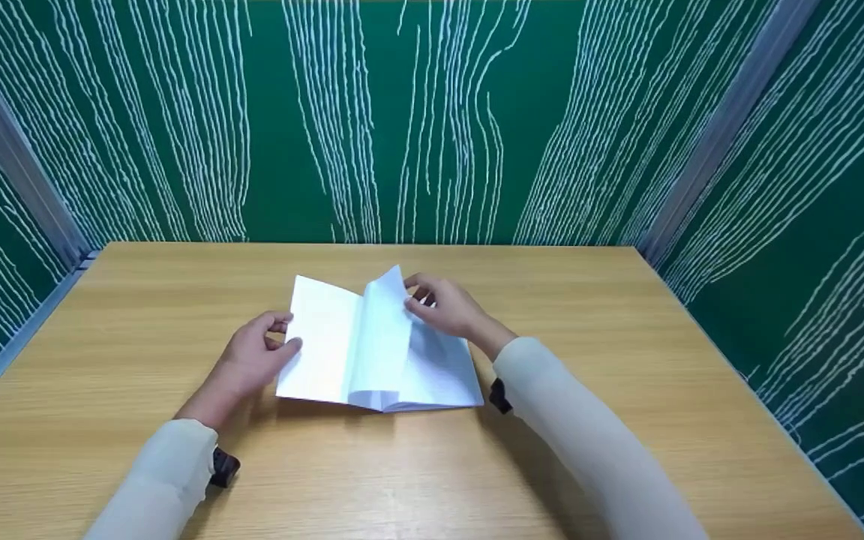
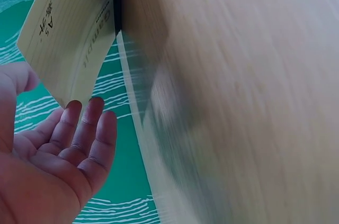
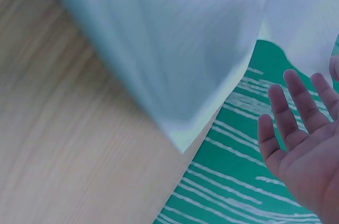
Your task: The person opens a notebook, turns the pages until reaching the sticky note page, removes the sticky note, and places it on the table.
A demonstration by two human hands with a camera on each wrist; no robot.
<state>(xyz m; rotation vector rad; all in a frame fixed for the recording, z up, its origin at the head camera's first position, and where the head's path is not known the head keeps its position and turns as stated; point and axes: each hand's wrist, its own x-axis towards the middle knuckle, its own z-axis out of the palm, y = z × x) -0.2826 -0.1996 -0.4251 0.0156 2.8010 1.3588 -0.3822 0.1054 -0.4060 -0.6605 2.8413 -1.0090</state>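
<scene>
White and lying open, the notebook (image 1: 319, 341) is over the middle of the table (image 1: 402, 487). Its fold and the long axis of each half run away from the person, the far end leaning slightly left. One page (image 1: 379, 345) stands curled beside the fold, its far corner pointing up and away. The left hand (image 1: 252, 358) pinches the left edge, thumb inside; its fingertips go out of sight behind. Well apart from it, the right hand (image 1: 445, 304) pinches the raised page near that corner, hiding some of the right half. Whether this half touches the table, I cannot tell. In the left wrist view the cover (image 2: 69, 44) slants, cut off at the top, its turned lettering hard to read. The right wrist view crops the thumb. Both sleeves (image 1: 151, 480) run out of frame; green walls (image 1: 267, 150) stand beyond.
</scene>
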